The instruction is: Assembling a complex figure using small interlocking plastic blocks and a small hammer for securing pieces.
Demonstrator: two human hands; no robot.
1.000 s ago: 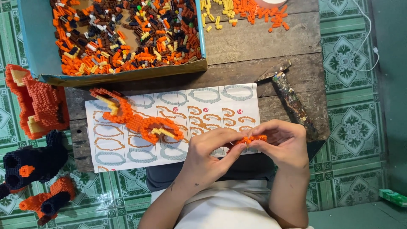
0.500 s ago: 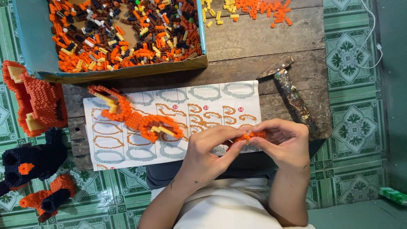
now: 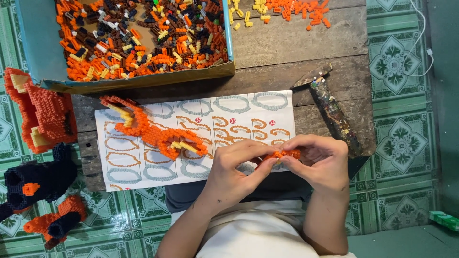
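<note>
— At the near edge of the wooden table [image 3: 296, 43], what did the hands have?
— A small orange brick strip [image 3: 283, 155]. The left hand [image 3: 236, 169] and the right hand [image 3: 319, 161] met over it, each pinching one end between thumb and fingertips, so both were closed on it.
— Where did the strip lie relative to them?
— Right between the two hands, at the fingertips, held just above the lower right corner of the instruction sheet [image 3: 191, 138]. The palms sat below and to either side of it.
— And around them?
— A larger orange brick piece [image 3: 153, 134] lay on the sheet, to the left of the left hand and apart from it. Beyond the sheet stood a cardboard box [image 3: 43, 52] full of orange, brown and yellow bricks. A paint-flecked hammer [image 3: 330, 107] rested on the table near the right hand, not touching it. Off the table's left side sat an orange block model [image 3: 40, 112] and a dark one [image 3: 40, 179].
</note>
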